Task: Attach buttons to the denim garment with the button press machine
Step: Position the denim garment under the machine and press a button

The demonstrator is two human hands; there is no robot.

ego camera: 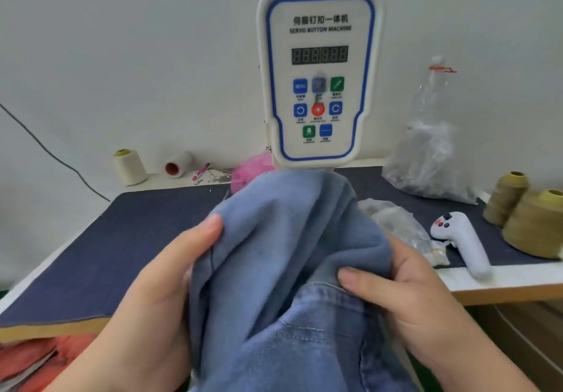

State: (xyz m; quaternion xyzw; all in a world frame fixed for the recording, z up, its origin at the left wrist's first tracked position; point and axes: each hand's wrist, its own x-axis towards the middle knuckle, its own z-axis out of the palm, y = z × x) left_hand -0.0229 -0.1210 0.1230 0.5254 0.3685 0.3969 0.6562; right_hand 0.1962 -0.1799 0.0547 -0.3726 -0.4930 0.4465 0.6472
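Denim garment [283, 257] sat bunched in the lower centre of the frame, lifted off the table and covering the foot of the button machine's control panel [318, 78], which stood upper centre against the wall. Left hand [164, 273] gripped the garment's left edge, thumb on top of the fabric, fingers hidden under it. Right hand [405, 288] gripped the right fold, thumb pressed on the cloth near a stitched seam, other fingers curled behind. Both hands were clamped on denim. The press head itself was not visible, hidden behind the fabric.

The table [91, 251] had a dark blue cover and ran across the middle of the frame. White handheld controller [463, 242] lay at the right, near the table edge. Crumpled clear plastic [399, 227] lay between the garment and the controller. Two olive thread cones [530, 212] stood at the far right. Clear plastic bag [429, 148] leaned against the wall right of the panel. Cream thread cone [129, 166] and a white spool [178, 165] lying on its side were at the back left, a pink bag [246, 172] just left of the panel's base. Orange fabric [39, 358] showed lower left under the tabletop.
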